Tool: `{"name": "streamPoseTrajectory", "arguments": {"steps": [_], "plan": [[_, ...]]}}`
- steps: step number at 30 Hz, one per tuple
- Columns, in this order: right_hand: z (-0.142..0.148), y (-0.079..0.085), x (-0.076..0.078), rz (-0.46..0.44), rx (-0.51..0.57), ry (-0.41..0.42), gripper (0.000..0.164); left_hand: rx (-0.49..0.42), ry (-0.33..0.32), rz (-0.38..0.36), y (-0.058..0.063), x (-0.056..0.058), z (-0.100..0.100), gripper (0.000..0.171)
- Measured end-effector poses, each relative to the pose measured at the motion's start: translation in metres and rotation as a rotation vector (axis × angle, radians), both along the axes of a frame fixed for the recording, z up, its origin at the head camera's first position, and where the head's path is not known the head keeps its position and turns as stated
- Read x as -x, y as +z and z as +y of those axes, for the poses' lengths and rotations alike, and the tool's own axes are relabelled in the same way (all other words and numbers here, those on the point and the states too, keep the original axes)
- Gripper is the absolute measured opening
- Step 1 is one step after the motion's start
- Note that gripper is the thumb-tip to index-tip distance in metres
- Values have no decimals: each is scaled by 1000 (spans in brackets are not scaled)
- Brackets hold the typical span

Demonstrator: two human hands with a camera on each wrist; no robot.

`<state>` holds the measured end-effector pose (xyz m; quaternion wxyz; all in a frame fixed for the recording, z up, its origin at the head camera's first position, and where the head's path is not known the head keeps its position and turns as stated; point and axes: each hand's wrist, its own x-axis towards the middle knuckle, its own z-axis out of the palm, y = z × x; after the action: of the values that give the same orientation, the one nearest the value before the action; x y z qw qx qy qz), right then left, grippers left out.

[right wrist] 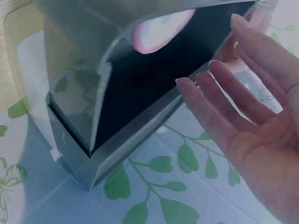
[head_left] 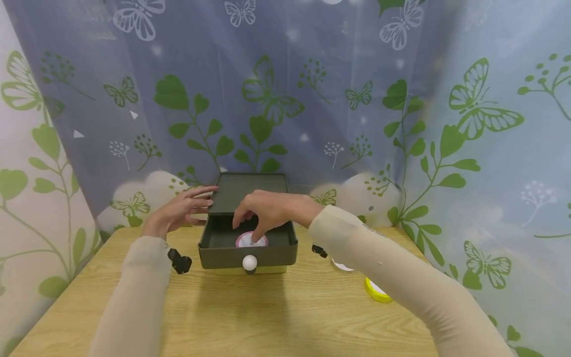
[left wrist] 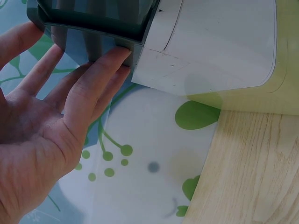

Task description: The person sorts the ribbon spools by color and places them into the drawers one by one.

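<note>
A dark grey box with its drawer [head_left: 272, 256] pulled out stands on the table, a white round knob [head_left: 250, 263] on the drawer's front. Inside the drawer lies a round white disc with a pink rim [head_left: 244, 241], also visible in the right wrist view as a pink-rimmed disc [right wrist: 161, 32]. My left hand [head_left: 180, 210] rests its fingertips against the left side of the box; the left wrist view shows these fingers [left wrist: 88, 88] fairly straight. Over the drawer hovers my right hand [head_left: 265, 213], fingers bent downward near the disc. In the right wrist view, the right hand [right wrist: 252, 107] has spread fingers and holds nothing.
Right of the box, partly behind the right sleeve, are a yellow-rimmed round item [head_left: 378, 291] and a white round item [head_left: 342, 266]. Under the drawer shows a yellow part [head_left: 272, 270]. A patterned curtain [head_left: 308, 74] hangs behind the wooden table [head_left: 250, 317].
</note>
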<state>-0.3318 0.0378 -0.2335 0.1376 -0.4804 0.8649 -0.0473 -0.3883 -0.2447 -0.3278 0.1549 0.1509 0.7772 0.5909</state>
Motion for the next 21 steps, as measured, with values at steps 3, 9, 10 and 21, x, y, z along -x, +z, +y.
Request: {"name": "streamPoseTrajectory", "arguments": {"steps": [3,9,10,21], "plan": [[2,4,-3,-15,30,1,48,5,2,1,0,0,0,68],[10,8,-11,-40,110,37,49,-3,-6,1,1,0,2,68],[11,8,-13,-39,123,47,49,-3,-6,2,1,0,2,68],[26,1,-30,-35,192,81,49,-8,-4,4,1,-2,3,69]]}}
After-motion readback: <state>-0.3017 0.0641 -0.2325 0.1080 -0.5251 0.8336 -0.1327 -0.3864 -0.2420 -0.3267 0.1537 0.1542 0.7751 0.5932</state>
